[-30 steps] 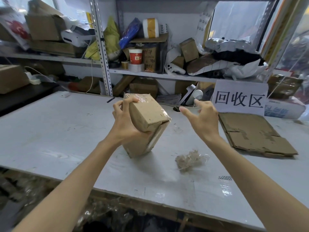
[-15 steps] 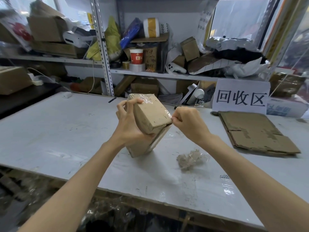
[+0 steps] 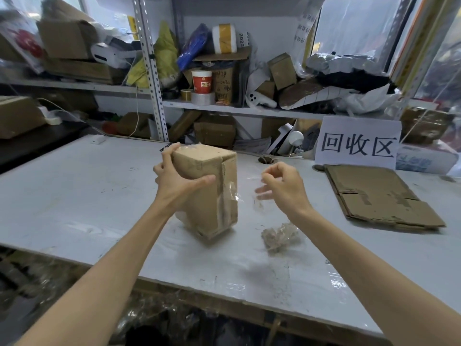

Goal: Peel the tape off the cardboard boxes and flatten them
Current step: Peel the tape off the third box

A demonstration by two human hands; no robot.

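At a white worktable [image 3: 74,196] seen from the head camera, a person's 2 bare arms reach forward over the near edge. Left of centre, the left hand [image 3: 178,186] grips a brown cardboard box [image 3: 199,216], with the fingers curled over its far upper edge and the thumb pressed across the near face. The box stands tilted, its lowest corner down at the tabletop; whether it rests there cannot be told. A seam runs down its right face, where loosened clear tape [image 3: 230,196] lifts away from the cardboard.

Just right of the box, and apart from it, the right hand [image 3: 284,188] is raised above the table. Its thumb and forefinger are pinched together, and a thin, faint strand of the clear film seems to be caught between them. The other fingers are loosely spread below.

Near the right forearm, 1 crumpled wad of tape [image 3: 279,236] lies on the table. Well to the right, flattened cardboard [image 3: 381,196] lies in a low pile. Behind the pile a white paper sign [image 3: 356,143] bearing 3 large black characters stands upright. Along the far side, metal shelving [image 3: 149,71] is crammed with boxes and bags. A red-and-white paper cup [image 3: 202,81] sits on top of a tape roll [image 3: 202,98].
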